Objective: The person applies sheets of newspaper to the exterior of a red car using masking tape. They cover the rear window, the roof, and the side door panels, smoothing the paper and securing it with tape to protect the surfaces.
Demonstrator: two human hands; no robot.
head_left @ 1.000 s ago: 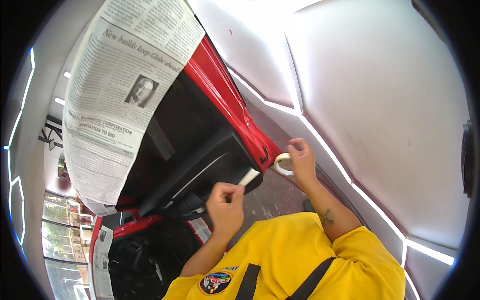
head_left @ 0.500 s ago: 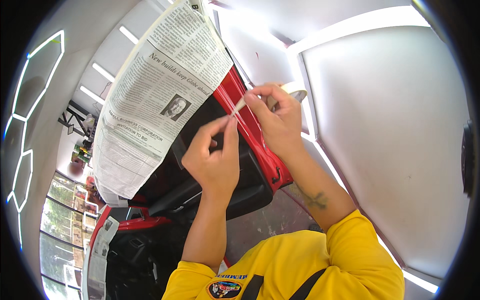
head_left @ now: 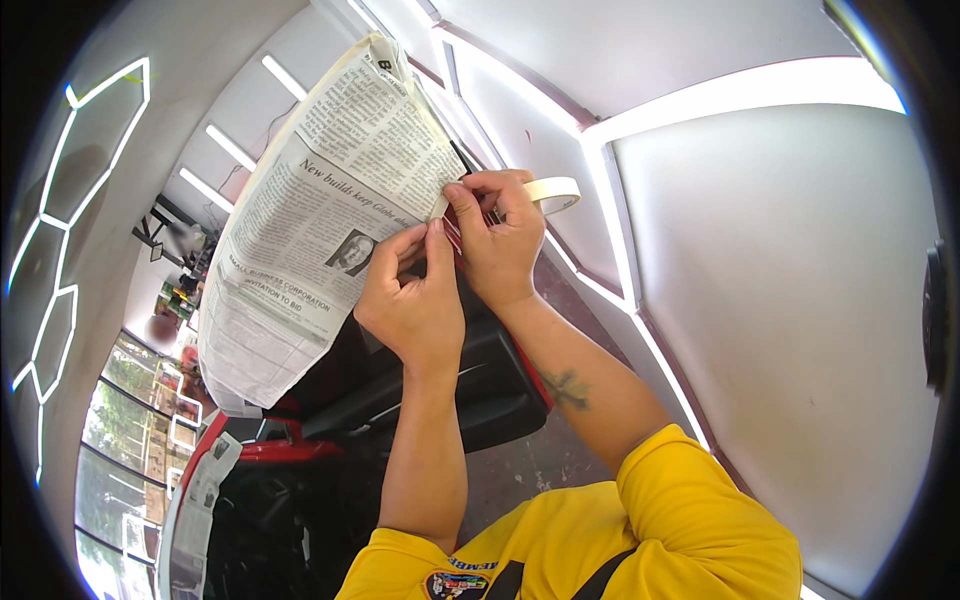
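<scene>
A sheet of newspaper (head_left: 275, 235) covers the upper part of an open car door, whose black inner panel (head_left: 485, 375) shows below it. My left hand (head_left: 415, 300) is closed in a pinch on the end of a short strip of masking tape, at the paper's right edge. Just to the right, my right hand (head_left: 500, 245) grips the cream masking tape roll (head_left: 557, 193), its thumb and forefinger also at the paper's edge. Between the two hands the strip is mostly hidden by the fingers.
More newspaper (head_left: 207, 490) lines the red car body at the lower left, beside the dark car interior (head_left: 270, 510). A white wall with light strips (head_left: 780, 270) stands close on the right. Windows (head_left: 115, 460) are at the far left.
Both hands have moved up and left with the tape, from in front of the red door edge to the newspaper's right edge. The tape strip between them no longer shows clearly.
</scene>
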